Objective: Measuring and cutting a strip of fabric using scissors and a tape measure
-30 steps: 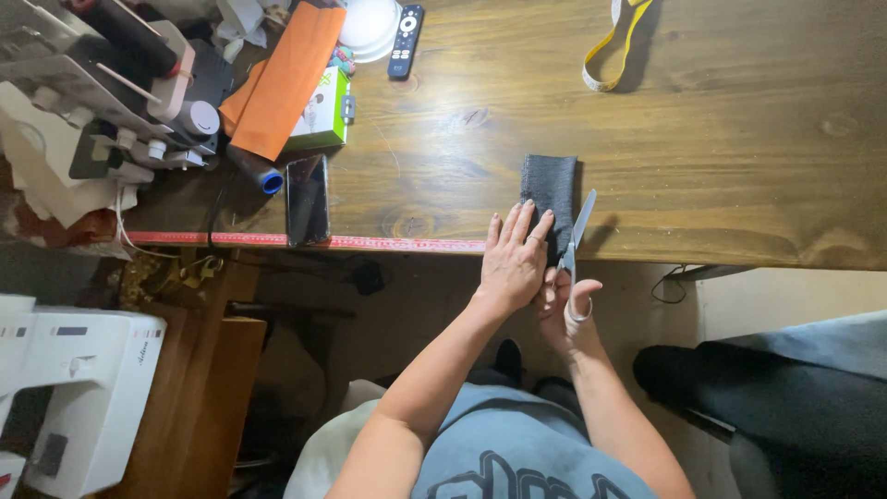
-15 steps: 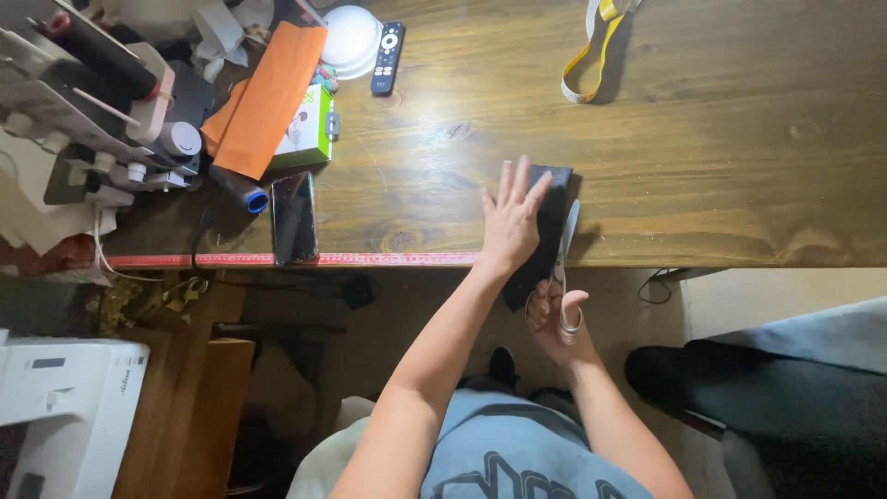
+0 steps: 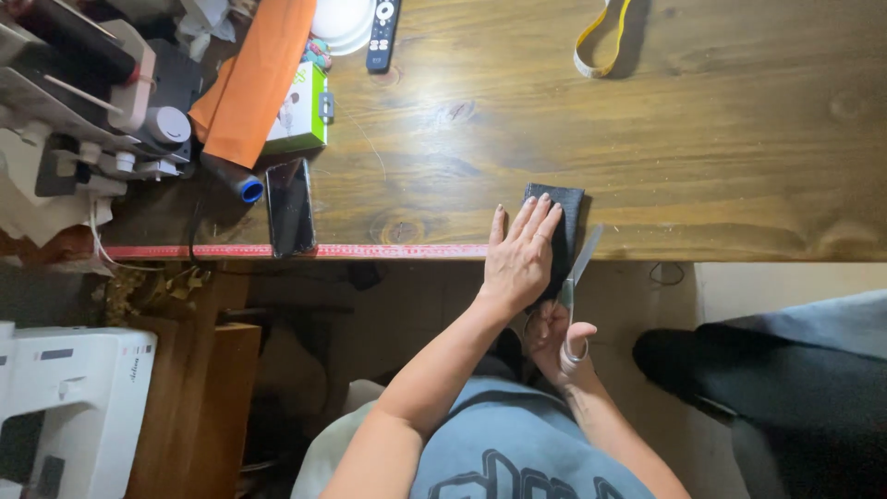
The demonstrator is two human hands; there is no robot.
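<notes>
My left hand [image 3: 519, 259] lies flat, fingers spread, on a small piece of black fabric [image 3: 561, 222] that hangs over the near edge of the wooden table [image 3: 702, 157]. My right hand [image 3: 560, 344] is below the table edge, gripping a pair of scissors [image 3: 578, 277]. The blades point up along the right side of the fabric.
A red tape measure [image 3: 305, 250] runs along the table's near edge. A dark phone [image 3: 290, 206], an orange roll [image 3: 254, 79], a green box [image 3: 300, 111], a remote [image 3: 382, 35] and a yellow band [image 3: 601, 42] lie on the table. A white sewing machine [image 3: 65, 407] stands at lower left. Another person's leg [image 3: 785, 370] is at right.
My left hand has slid a little left and flattened on the fabric. The scissors have moved up along the fabric's right edge.
</notes>
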